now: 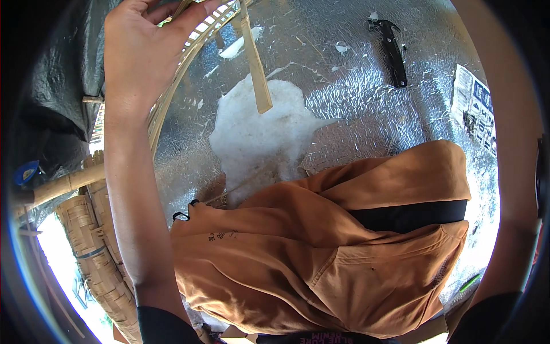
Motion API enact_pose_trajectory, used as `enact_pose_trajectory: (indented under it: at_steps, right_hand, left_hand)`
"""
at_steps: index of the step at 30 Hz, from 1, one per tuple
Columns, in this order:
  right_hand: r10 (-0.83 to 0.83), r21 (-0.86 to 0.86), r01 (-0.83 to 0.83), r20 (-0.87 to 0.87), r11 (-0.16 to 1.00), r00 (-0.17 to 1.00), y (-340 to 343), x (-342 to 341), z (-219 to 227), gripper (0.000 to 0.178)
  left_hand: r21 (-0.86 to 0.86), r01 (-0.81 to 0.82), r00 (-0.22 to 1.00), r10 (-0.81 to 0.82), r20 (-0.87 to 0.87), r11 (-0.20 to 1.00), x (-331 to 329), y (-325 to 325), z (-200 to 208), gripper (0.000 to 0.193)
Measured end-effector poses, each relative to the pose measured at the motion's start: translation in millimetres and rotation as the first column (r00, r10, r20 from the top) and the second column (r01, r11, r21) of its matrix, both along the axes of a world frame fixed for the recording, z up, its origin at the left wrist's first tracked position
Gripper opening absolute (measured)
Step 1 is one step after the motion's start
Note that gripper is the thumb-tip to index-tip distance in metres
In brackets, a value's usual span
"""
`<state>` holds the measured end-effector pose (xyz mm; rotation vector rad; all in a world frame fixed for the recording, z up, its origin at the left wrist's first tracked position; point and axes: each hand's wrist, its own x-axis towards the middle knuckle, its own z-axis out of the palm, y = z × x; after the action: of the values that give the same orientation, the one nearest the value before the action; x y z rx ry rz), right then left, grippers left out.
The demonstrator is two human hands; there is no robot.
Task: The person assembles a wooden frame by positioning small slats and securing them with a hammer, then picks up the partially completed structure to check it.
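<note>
L hand (143, 46) pinching bamboo weave (199, 43), R hand o/o view; torn foil mat (355, 94), blk tarp (57, 74).

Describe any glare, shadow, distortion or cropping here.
Head view: glare streaks the foil sheet; brightness blows out at lower left; the right forearm is shadowed; fisheye rim goes black; the top edge crops the left grip and the woven bamboo.

Left grip (146, 49) on woven bamboo (191, 53)
</note>
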<state>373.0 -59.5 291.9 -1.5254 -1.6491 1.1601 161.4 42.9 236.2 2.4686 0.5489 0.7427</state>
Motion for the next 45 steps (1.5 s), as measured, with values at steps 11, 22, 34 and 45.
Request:
enact_pose_trajectory:
  at_steps: [11, 22, 34, 45]
  right_hand:
    - [-0.19, 0.697, -0.039, 0.248, 0.716, 0.95, -20.8, 5.1, -128.5, 0.065]
    - [-0.395, 0.713, -0.177, 0.557, 0.679, 0.73, -87.7, 21.0, -229.3, 0.074]
    - [-0.321, 0.591, -0.321, 0.73, 0.74, 0.604, -90.7, 24.3, -291.8, 0.081]
    - [-0.326, 0.572, -0.39, 0.778, 0.721, 0.538, -87.1, 23.5, -306.6, 0.079]
  left_hand:
    - [-0.096, -0.073, 0.994, 0.08, 0.073, 0.993, -15.6, -27.8, -71.5, 0.038]
    - [0.044, -0.025, 1.0, 0.025, -0.009, 0.999, 4.3, -88.3, -166.5, 0.041]
    - [0.156, -0.138, 0.965, 0.168, -0.203, 0.978, 11.6, -115.4, -227.6, 0.066]
    - [0.313, -0.279, 0.857, 0.382, -0.345, 0.908, 13.1, -113.6, -244.2, 0.088]
